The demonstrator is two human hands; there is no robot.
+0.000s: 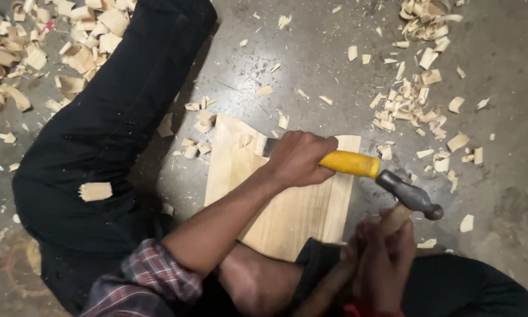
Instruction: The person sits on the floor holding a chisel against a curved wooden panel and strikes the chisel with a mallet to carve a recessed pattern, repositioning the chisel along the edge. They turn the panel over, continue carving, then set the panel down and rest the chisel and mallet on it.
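My left hand (pixel 299 157) is shut around a chisel with a yellow handle (pixel 351 163). The chisel lies nearly level across a pale wooden board (pixel 290 217) on the floor, its metal blade (pixel 268 145) pointing left onto the board. My right hand (pixel 384 264) grips the wooden shaft of a hammer (pixel 334 282). The dark metal hammer head (pixel 409 196) sits right at the butt end of the yellow handle. My left forearm crosses over the board from the lower left.
My legs in black trousers (pixel 100 147) bend around the board, one to the left and one at the bottom right (pixel 475 287). Wood chips are heaped at the top left (pixel 35 53) and top right (pixel 416 100) on the grey concrete floor (pixel 510 58).
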